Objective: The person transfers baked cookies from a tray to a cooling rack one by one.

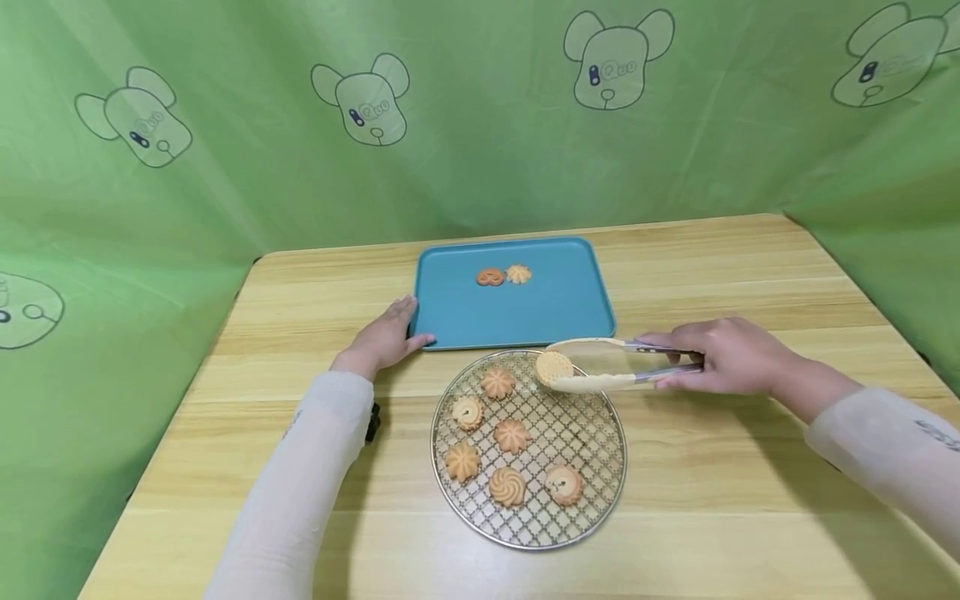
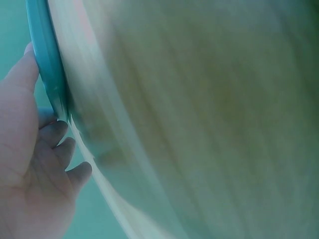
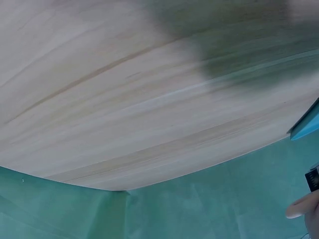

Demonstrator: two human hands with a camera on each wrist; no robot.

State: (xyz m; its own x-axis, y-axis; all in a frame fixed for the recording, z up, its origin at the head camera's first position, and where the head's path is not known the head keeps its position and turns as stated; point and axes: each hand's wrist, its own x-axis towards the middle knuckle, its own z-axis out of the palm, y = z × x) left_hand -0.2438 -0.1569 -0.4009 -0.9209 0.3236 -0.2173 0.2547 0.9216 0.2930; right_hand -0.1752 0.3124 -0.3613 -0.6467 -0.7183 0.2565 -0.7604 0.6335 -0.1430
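My right hand (image 1: 720,354) grips a pair of tongs (image 1: 600,382) with cream-coloured tips. Between those tips is a round, pale cookie (image 1: 553,368), over the back of a round wire rack (image 1: 534,547). On the rack lie several cookies, among them a swirled cookie (image 1: 507,487) and a flower-shaped cookie (image 1: 512,435). A blue tray (image 1: 517,321) behind it bears a pretzel-shaped cookie (image 1: 491,277) and another flower-shaped cookie (image 1: 518,273). My left hand (image 1: 382,337) touches the tray's front left corner, also seen in the left wrist view. The right wrist view shows only a fingertip (image 3: 303,205).
All of this stands on a wooden table (image 1: 720,467). Green curtains (image 1: 480,183) with printed bear heads hang behind the table and at both sides. A small black object (image 1: 372,422) shows beside the left forearm.
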